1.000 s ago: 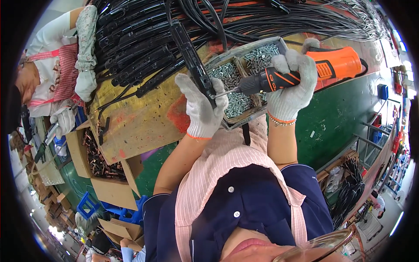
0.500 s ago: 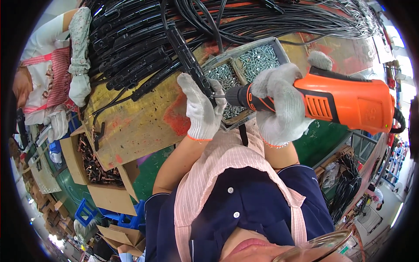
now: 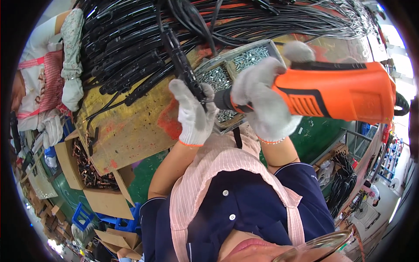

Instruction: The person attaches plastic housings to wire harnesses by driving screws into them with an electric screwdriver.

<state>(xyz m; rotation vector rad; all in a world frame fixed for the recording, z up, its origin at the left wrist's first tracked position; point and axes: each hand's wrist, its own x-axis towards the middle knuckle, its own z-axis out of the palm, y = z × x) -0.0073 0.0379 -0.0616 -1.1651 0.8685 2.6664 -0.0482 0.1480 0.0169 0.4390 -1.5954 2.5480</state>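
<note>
My left hand (image 3: 194, 114), in a white knitted glove, is closed around the near end of a long black plastic housing (image 3: 182, 61) with a cable at its far end. An orange electric screwdriver (image 3: 331, 94) lies level in my gloved right hand (image 3: 267, 98), fingers wrapped round its dark front part. Its bit meets the end of the housing beside my left fingers; whether a screw sits on the tip I cannot tell. Under and behind both hands stands a divided metal tray (image 3: 279, 51) of small silvery screws (image 3: 251, 57), partly hidden by my right hand.
Rows of similar black housings (image 3: 131, 52) and bundled black cables (image 3: 279, 26) cover the far side of the worn yellow table (image 3: 131, 135). A carton (image 3: 107, 203) of small copper-coloured parts stands below its left edge. Another person's sleeve (image 3: 72, 56) and gloved hand (image 3: 53, 131) are at the left.
The screwdriver and my right hand have shifted slightly left, the tool's rear looming larger. My left hand and the housing have also moved a little left, still meeting the bit.
</note>
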